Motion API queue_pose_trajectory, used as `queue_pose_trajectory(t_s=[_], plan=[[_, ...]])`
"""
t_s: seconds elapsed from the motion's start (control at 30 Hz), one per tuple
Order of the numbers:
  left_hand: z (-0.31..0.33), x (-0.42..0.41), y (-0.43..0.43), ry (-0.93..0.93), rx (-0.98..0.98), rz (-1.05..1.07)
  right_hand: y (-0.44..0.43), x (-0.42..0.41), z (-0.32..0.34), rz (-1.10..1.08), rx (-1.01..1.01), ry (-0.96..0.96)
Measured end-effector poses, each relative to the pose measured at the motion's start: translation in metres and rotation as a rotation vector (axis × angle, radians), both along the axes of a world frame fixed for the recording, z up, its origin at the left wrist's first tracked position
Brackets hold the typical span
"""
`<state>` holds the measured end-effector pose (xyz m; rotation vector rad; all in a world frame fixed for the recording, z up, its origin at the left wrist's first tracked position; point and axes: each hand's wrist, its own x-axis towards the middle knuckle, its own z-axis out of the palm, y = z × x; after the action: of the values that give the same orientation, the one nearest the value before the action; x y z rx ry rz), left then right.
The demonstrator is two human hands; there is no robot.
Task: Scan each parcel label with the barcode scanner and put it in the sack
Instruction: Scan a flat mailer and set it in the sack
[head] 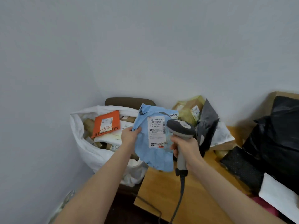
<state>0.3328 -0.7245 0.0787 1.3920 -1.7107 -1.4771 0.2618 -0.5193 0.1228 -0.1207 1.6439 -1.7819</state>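
Observation:
My left hand (129, 136) pinches the left edge of a light blue soft parcel (155, 156) and holds it up, its white shipping label (157, 131) facing me. My right hand (186, 149) grips the handle of a grey barcode scanner (181, 128), whose head sits just right of the label and points at it. The scanner's cable (179, 201) hangs down over the table. Behind and left of the parcel stands an open white sack (84, 147) holding an orange parcel (106, 123) and several other packets.
A wooden table (163, 196) is at lower right. On it lie black plastic parcels (275, 143), a dark grey packet (207, 125), a white packet (223, 135) and yellow-green wrapped boxes (189, 110). A chair back (129, 101) shows behind the sack. A grey wall fills the rest.

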Motion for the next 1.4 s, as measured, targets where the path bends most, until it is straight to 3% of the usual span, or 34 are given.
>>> queue_pose_trajectory(t_s=[0.23,0.33,0.47,0.63,0.7,0.8,0.93,1.1,1.4], plan=[[-0.046,0.060,-0.178,-0.052,0.113,0.177,-0.160,0.007,-0.031,0.005,0.043,-0.038],[-0.070,0.065,-0.236,-0.172,0.130,0.199,-0.222,0.009,-0.043,0.018,0.098,-0.074],[-0.080,0.037,-0.280,-0.383,0.029,0.067,-0.271,0.002,-0.058,-0.022,0.167,-0.122],[-0.083,0.004,-0.306,-0.486,-0.134,-0.023,-0.290,-0.031,-0.068,-0.129,0.242,-0.118],[-0.080,0.000,-0.310,-0.576,-0.298,-0.147,-0.292,-0.046,-0.068,-0.148,0.277,-0.052],[-0.066,-0.010,-0.304,-0.697,-0.601,-0.530,-0.301,-0.068,-0.066,-0.123,0.343,0.061],[-0.063,-0.017,-0.281,-0.938,-0.565,-1.051,-0.320,-0.093,-0.068,-0.073,0.418,0.117],[-0.080,-0.020,-0.285,-1.091,-0.601,-1.064,-0.335,-0.104,-0.080,-0.009,0.518,0.218],[-0.096,-0.029,-0.307,-1.027,-0.575,-1.169,-0.371,-0.116,-0.105,0.093,0.715,0.383]])
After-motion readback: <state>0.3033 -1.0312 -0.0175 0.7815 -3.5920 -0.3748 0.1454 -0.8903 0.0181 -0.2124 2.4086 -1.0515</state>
